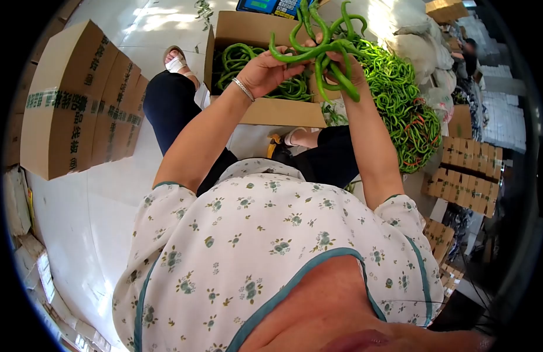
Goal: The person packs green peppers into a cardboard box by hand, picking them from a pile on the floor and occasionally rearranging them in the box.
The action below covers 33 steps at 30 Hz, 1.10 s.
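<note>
Several long green peppers (327, 50) form a loose, crossing bunch above an open cardboard box (283, 111). My right hand (346, 66) is closed around the bunch from the right, partly hidden by the peppers. On the left side of the bunch, my left hand (265, 71), with a silver bracelet at the wrist, has its fingers bent at one long pepper. Inside the box lie more curled green peppers (239, 58), below and beside my hands.
A large pile of green peppers (394, 88) with some red ones lies right of the box. Stacked cartons (78, 105) stand at the left. A blue scale (277, 7) sits behind the box. White sacks (415, 53) and bundled cardboard (468, 170) are at the right.
</note>
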Each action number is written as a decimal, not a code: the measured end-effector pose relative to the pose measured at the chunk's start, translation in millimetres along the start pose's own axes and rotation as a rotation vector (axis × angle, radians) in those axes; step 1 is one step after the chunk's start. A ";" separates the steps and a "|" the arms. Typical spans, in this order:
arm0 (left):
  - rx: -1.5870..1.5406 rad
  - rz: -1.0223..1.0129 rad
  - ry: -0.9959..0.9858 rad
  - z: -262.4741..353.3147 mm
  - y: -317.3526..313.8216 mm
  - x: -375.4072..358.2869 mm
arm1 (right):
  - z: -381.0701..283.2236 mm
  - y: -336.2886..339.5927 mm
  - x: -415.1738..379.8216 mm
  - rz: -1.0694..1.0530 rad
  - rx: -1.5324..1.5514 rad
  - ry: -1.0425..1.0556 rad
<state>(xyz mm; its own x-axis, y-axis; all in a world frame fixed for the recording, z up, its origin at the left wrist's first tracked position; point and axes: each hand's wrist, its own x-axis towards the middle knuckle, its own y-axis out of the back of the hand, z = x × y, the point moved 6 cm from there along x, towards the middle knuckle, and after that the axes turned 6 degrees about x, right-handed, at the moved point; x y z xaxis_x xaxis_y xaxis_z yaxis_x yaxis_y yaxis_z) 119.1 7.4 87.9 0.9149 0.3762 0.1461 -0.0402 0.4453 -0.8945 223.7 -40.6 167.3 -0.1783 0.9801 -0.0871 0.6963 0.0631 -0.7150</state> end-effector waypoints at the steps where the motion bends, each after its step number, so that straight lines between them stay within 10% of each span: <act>1: 0.033 0.004 -0.027 3.9 0.8 1.9 | 0.5 3.0 0.3 0.001 0.002 -0.015; 9: 1.052 0.099 0.249 67.6 30.9 -24.1 | -3.4 43.4 0.0 0.155 -0.375 -0.144; 14: 2.091 0.320 0.457 121.0 43.1 -46.0 | 14.0 101.8 12.3 0.539 -1.269 -0.365; 21: 1.768 0.645 0.011 220.3 9.2 -114.8 | -29.6 120.4 -4.7 0.526 -1.275 0.154; 25: 1.295 1.118 -0.355 248.8 16.5 -206.5 | -52.8 67.7 -47.1 0.702 -1.017 -0.051; 27: 2.767 0.944 0.034 242.0 50.0 -255.3 | -52.5 89.5 -66.3 0.601 -1.126 -0.016; 28: 2.588 0.933 0.231 219.2 85.6 -287.9 | -47.4 99.5 -76.2 0.598 -1.165 -0.026; 30: 0.969 1.427 0.598 141.9 170.1 -382.2 | -29.8 113.2 -89.0 0.533 -1.222 -0.086; 31: 0.813 1.496 0.732 122.0 173.0 -409.3 | -22.0 111.9 -90.9 0.504 -1.231 -0.148; 32: 1.418 1.227 1.062 119.9 140.5 -383.8 | -12.5 108.7 -95.4 0.479 -1.240 -0.217; 33: 1.496 1.234 0.945 130.0 154.6 -390.8 | -4.5 106.3 -99.5 0.452 -1.249 -0.290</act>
<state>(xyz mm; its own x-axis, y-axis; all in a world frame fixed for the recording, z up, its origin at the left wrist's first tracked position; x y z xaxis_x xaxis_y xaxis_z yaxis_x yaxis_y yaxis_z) -296.9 34.9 -52.6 0.0377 0.6991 -0.7141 -0.3821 0.6703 0.6361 318.6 -130.5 103.1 0.2006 0.8958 -0.3967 0.8649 0.0282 0.5011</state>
